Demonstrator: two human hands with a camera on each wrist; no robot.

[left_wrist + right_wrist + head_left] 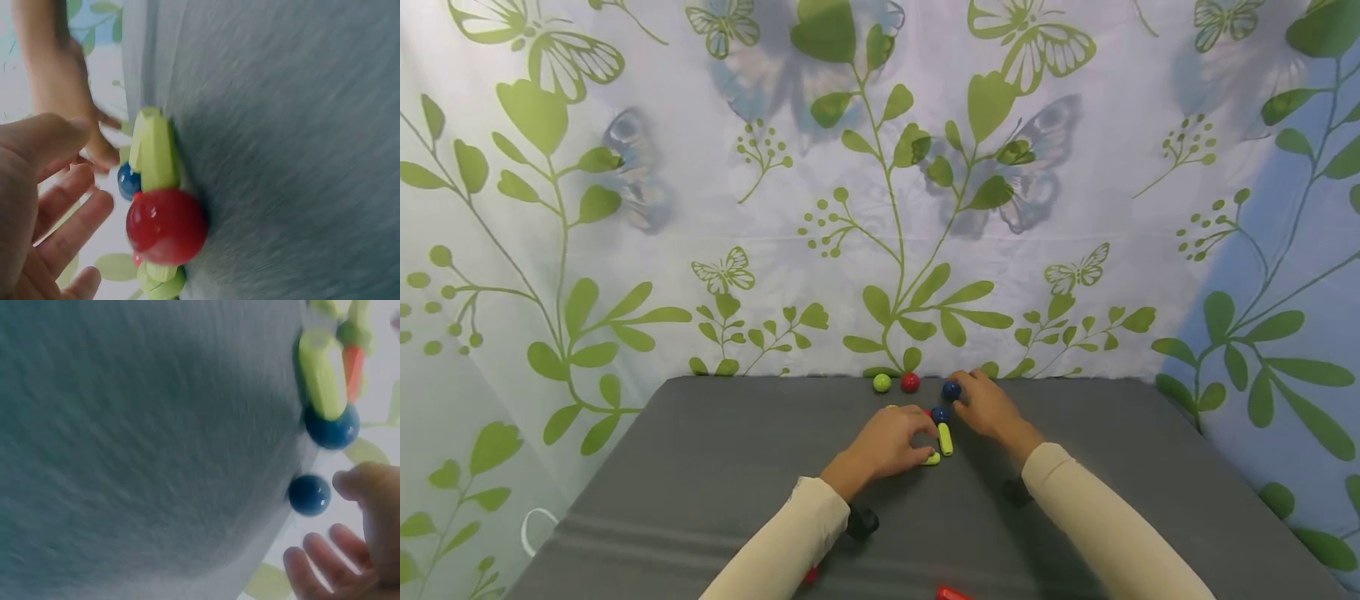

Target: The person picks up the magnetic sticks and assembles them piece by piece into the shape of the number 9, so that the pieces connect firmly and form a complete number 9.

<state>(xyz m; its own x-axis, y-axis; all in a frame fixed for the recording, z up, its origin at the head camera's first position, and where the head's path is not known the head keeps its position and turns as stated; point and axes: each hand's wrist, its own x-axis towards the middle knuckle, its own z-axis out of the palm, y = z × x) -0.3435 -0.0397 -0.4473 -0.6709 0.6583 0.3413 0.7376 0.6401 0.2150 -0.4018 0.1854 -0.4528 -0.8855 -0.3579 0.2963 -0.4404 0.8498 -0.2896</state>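
Ball-and-stick cluster (pixel 942 433) lies near the far edge of the grey table (pixel 700 467), a yellow-green stick joined to a blue ball. Left hand (pixel 887 442), fingers loosely spread, rests on the cluster's near side. Right hand (pixel 988 406), fingers relaxed, touches a loose blue ball (pixel 951 389) just beyond the cluster.

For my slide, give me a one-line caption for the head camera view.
Two hands work on a grey table: left hand at yellow-green sticks, right hand beside a blue ball.
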